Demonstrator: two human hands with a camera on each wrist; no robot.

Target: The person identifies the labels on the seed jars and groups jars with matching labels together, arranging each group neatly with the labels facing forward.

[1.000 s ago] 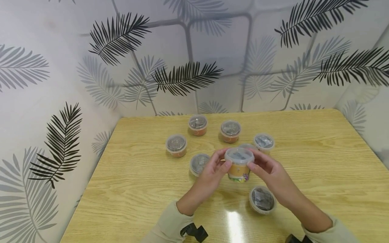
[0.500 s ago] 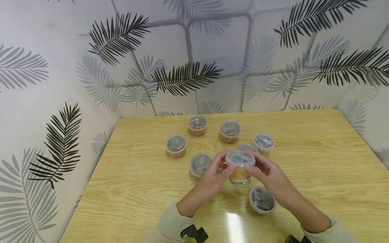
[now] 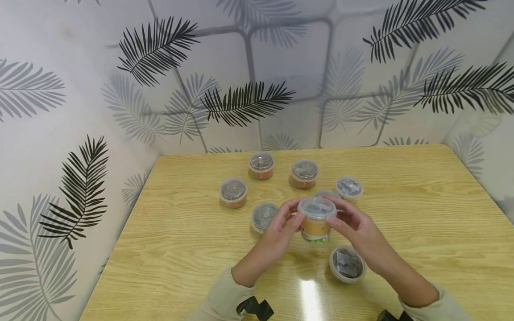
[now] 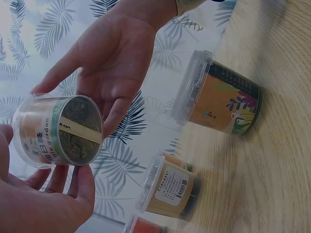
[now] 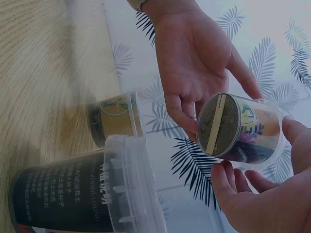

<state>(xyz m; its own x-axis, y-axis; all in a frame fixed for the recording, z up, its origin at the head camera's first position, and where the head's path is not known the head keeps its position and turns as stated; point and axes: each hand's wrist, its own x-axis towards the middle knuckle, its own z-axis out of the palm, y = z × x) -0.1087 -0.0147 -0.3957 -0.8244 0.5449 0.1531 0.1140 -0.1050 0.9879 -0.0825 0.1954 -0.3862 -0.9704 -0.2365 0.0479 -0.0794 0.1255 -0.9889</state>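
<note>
A clear plastic planting cup (image 3: 316,226) with a lid and an orange printed label is held above the table between both hands. My left hand (image 3: 281,228) grips its left side, thumb at the front near the rim. From the right, my right hand (image 3: 357,228) pinches the cup the same way. Both wrist views look at its underside, where dark soil and a pale wooden stick (image 4: 80,130) show through the clear base. Just below the right hand, another lidded cup (image 3: 347,264) stands on the table. A further cup (image 3: 327,194) is partly hidden behind the held one.
Several similar lidded cups stand around on the wooden table (image 3: 168,249), among them one left of the hands (image 3: 264,217), one at far left (image 3: 233,192) and one at right (image 3: 349,187). A leaf-patterned wall (image 3: 281,67) rises behind the table's far edge.
The held cup has turned between the fingers, so the purple and yellow flowers have left the front and plain orange with green faces me. It dipped slightly. The other cups stayed put.
</note>
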